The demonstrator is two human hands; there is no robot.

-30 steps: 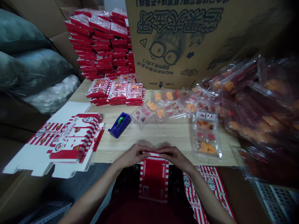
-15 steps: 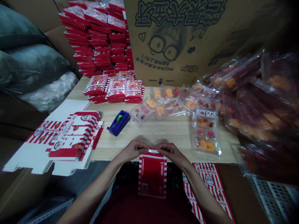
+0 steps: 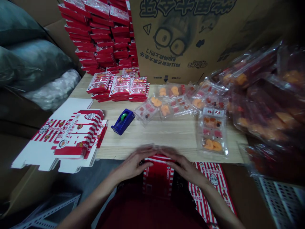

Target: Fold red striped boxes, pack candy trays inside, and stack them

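**Striped carton (image 3: 157,178) under both hands at the near counter (image 3: 166,136) edge**

Left hand (image 3: 133,163): fingers stretched out and laid on the upper left of the red-and-white carton, thumb pointing inward across its face. Not curled round it. Fingertips are blurred.

Right hand (image 3: 184,166): mirrors the left, fingers extended over the upper right corner, likewise blurred. The two sets of fingertips nearly meet at the carton's top end.

Carton position: over the person's lap, its top end touching or just overlapping the counter's near edge; which of the two cannot be told. Its length runs toward the body.

Adjacent items:
- Flat printed blank (image 3: 214,183), striped, lying just beside the right forearm, below the counter edge.
- Clear tray pack (image 3: 212,133) of orange and red pieces, on the counter beyond the right hand.
- More clear packs (image 3: 164,108) spread across the middle of the counter.
- Blue tape dispenser (image 3: 123,121), beyond the left hand, apart from it.
- Pile of flat blanks (image 3: 76,136), overhanging the counter's left end.

Further out:
- Row of closed red boxes (image 3: 119,87), with a tall stack (image 3: 102,31) behind it.
- Large cardboard box (image 3: 190,38) with a printed cartoon, upside down, at the counter's far side.
- Heap of bagged packs (image 3: 267,95) on the right, blurred.
- Grey sacks (image 3: 30,63) on the left.
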